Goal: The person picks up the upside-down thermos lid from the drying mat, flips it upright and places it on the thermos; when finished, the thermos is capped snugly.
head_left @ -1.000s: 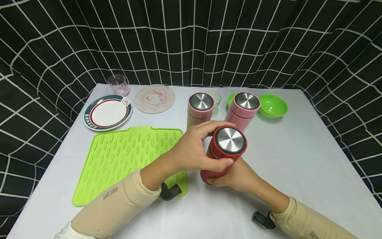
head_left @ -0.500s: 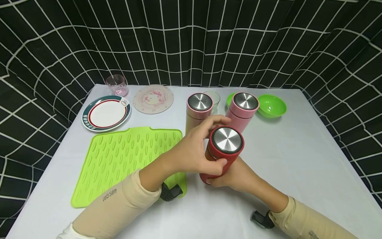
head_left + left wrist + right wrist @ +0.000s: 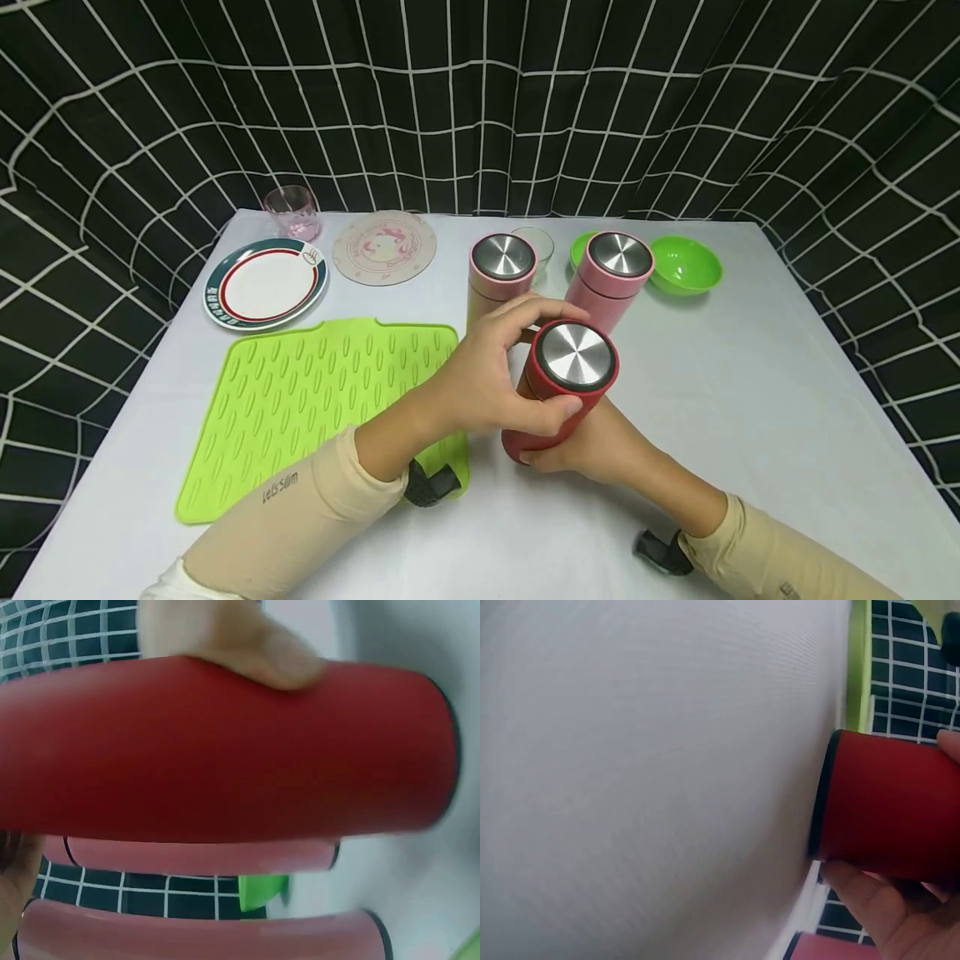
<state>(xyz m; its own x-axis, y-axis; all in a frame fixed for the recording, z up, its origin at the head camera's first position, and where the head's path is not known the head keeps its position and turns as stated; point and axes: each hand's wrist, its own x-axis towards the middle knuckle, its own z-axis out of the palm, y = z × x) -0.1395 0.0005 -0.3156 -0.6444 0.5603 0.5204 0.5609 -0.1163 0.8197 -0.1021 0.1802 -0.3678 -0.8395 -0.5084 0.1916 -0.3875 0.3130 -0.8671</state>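
The left hand (image 3: pixel 480 375) grips the red flask (image 3: pixel 558 392) at its cap; the right hand (image 3: pixel 600 442) grips its base, just in front of 2 pink flasks (image 3: pixel 607 279).

Both arms wear snug beige sleeves (image 3: pixel 300 508) reaching to the wrists, the left one printed with small dark lettering. A black strap mount (image 3: pixel 429 485) sits under the left wrist, another (image 3: pixel 660 552) under the right. Both hands are bare.
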